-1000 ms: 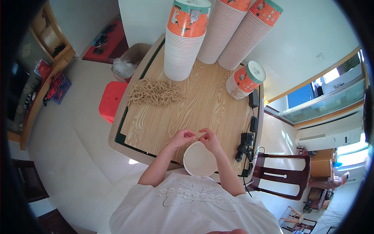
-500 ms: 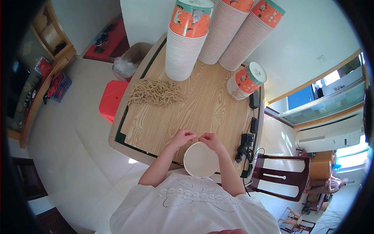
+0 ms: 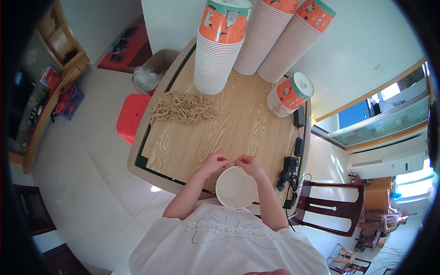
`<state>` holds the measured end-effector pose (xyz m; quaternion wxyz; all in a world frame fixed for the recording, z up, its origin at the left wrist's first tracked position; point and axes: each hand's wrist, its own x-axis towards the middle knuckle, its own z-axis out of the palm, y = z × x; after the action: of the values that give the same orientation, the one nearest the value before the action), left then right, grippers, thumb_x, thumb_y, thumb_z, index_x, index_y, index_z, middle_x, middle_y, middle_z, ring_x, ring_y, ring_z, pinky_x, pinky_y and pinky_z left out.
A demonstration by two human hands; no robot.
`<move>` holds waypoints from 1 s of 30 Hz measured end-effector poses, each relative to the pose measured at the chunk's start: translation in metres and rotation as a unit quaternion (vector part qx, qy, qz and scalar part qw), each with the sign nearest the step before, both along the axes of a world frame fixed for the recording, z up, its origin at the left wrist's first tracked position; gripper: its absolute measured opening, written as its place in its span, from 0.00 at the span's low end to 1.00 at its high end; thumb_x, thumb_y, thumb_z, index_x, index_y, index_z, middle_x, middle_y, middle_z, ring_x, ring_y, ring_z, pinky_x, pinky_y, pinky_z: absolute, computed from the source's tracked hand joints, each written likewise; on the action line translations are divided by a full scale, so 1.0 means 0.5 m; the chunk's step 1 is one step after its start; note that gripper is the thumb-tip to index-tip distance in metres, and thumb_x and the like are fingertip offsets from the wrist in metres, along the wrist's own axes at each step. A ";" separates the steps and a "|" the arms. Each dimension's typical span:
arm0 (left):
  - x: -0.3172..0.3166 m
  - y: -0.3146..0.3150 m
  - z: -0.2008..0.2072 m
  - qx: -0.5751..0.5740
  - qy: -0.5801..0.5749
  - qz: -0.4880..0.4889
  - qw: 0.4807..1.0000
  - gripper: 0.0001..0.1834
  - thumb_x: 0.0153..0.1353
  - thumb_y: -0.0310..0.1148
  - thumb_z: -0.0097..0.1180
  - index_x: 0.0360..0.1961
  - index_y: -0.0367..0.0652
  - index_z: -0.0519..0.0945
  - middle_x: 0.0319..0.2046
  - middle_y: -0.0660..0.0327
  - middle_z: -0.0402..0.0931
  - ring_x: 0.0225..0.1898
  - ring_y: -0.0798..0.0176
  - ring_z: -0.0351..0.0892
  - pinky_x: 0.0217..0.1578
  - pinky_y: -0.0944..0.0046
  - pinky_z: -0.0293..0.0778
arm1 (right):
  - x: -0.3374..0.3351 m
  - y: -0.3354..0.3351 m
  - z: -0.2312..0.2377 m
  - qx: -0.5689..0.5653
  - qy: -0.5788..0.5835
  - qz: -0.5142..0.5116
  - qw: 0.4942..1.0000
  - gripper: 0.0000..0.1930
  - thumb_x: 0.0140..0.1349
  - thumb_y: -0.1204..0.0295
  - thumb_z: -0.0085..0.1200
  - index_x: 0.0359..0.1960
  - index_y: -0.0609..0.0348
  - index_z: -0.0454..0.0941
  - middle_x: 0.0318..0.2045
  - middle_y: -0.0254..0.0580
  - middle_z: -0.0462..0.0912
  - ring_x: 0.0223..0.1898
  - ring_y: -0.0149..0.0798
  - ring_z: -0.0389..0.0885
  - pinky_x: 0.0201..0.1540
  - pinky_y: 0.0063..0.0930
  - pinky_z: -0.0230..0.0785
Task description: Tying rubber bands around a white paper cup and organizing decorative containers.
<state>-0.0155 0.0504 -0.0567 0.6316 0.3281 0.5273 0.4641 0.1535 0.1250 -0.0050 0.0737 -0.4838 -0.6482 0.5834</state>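
Note:
A white paper bucket [image 3: 237,189] stands at the near table edge, close against my white shirt, its mouth facing up. My left hand [image 3: 217,162] is closed in a pinch just beyond the bucket's far rim. Beside it, my right hand [image 3: 248,165] is also pinched, over the same rim. A small tan bit of cord shows between the two sets of fingertips; the rest of it is hidden. Farther left on the table lies a tangled pile of tan cords [image 3: 184,108].
Tall stacks of paper buckets with orange-and-green tops [image 3: 215,64] stand at the back. A shorter bucket stack [image 3: 288,95] sits at the right, by black power adapters [image 3: 290,164] and cables. A red stool [image 3: 133,117] and wooden chair [image 3: 330,206] flank the table. A person [image 3: 389,222] is far right.
My fingertips have shifted slightly beyond the bucket's rim, still pinched. The person in the far right background has changed posture.

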 end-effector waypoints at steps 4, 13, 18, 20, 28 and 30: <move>-0.001 0.003 0.007 -0.012 0.028 -0.013 0.999 0.07 0.53 0.30 0.55 0.31 0.37 0.77 0.25 0.65 0.76 0.26 0.73 0.72 0.28 0.74 0.69 | -0.006 0.000 0.005 0.009 -0.007 0.016 1.000 0.08 0.51 0.70 0.53 0.28 0.63 0.76 0.21 0.34 0.77 0.25 0.25 0.72 0.27 0.20 0.66; 0.001 0.005 0.021 -0.061 -0.062 0.036 0.996 0.08 0.53 0.33 0.56 0.29 0.38 0.77 0.24 0.65 0.75 0.24 0.74 0.73 0.25 0.74 0.69 | -0.002 0.002 -0.011 -0.004 0.001 0.012 1.000 0.08 0.52 0.71 0.52 0.29 0.64 0.77 0.21 0.35 0.77 0.24 0.25 0.72 0.28 0.20 0.66; 0.002 0.004 0.020 -0.027 0.000 -0.009 1.000 0.08 0.52 0.32 0.56 0.31 0.39 0.77 0.24 0.66 0.75 0.25 0.75 0.71 0.27 0.75 0.68 | -0.003 0.002 -0.004 -0.006 0.003 0.010 1.000 0.08 0.53 0.71 0.51 0.28 0.64 0.77 0.22 0.36 0.77 0.25 0.26 0.73 0.28 0.21 0.67; 0.003 0.004 0.007 -0.015 -0.005 0.000 1.000 0.08 0.51 0.31 0.56 0.30 0.38 0.77 0.24 0.65 0.75 0.24 0.73 0.72 0.27 0.74 0.69 | -0.005 0.002 -0.001 -0.018 -0.013 0.029 0.999 0.07 0.54 0.72 0.51 0.29 0.65 0.76 0.25 0.34 0.78 0.27 0.24 0.73 0.31 0.17 0.66; 0.003 0.003 0.010 -0.025 -0.037 0.009 0.999 0.06 0.54 0.31 0.54 0.30 0.39 0.76 0.24 0.66 0.74 0.25 0.75 0.71 0.27 0.75 0.68 | 0.000 0.001 -0.016 -0.005 0.019 0.021 1.000 0.07 0.54 0.73 0.51 0.30 0.65 0.75 0.25 0.34 0.78 0.27 0.24 0.73 0.31 0.17 0.66; 0.004 0.004 0.004 -0.029 -0.027 0.023 0.999 0.07 0.53 0.30 0.54 0.28 0.37 0.76 0.23 0.64 0.75 0.23 0.73 0.72 0.26 0.73 0.69 | -0.001 0.002 -0.015 -0.004 0.013 0.028 1.000 0.07 0.54 0.73 0.51 0.30 0.65 0.75 0.25 0.34 0.78 0.28 0.24 0.73 0.31 0.17 0.67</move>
<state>-0.0135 0.0521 -0.0549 0.6442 0.2846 0.5306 0.4717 0.1531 0.1259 -0.0124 0.0639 -0.4585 -0.6577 0.5942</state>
